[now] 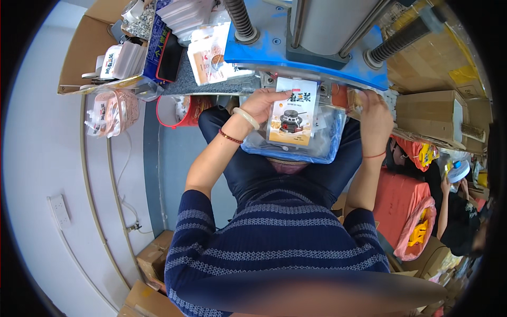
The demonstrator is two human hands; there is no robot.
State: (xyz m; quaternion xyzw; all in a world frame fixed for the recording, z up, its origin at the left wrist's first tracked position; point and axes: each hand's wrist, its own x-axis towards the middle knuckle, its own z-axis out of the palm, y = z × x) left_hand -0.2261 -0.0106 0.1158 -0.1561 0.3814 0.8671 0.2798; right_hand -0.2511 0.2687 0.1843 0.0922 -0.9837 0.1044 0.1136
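A flat printed pouch (289,117), white above and yellow-orange below with a picture of a grinder on it, is pinched along its upper left edge by my left hand (259,107). It hangs above a tub lined with blue plastic (334,142), which sits on my lap and has more clear plastic in it. To the right, my right hand (377,113) has its fingers curled beside a small brown block (357,100) at the bench edge. What those fingers hold, if anything, is hidden.
A press with a blue plate (311,67) and spring-wrapped posts stands over the bench. White pouches (211,58) and a dark phone (169,58) lie to its left. A red bin (173,111) stands below. Cardboard boxes (430,113) and another person's arm (443,206) are at right.
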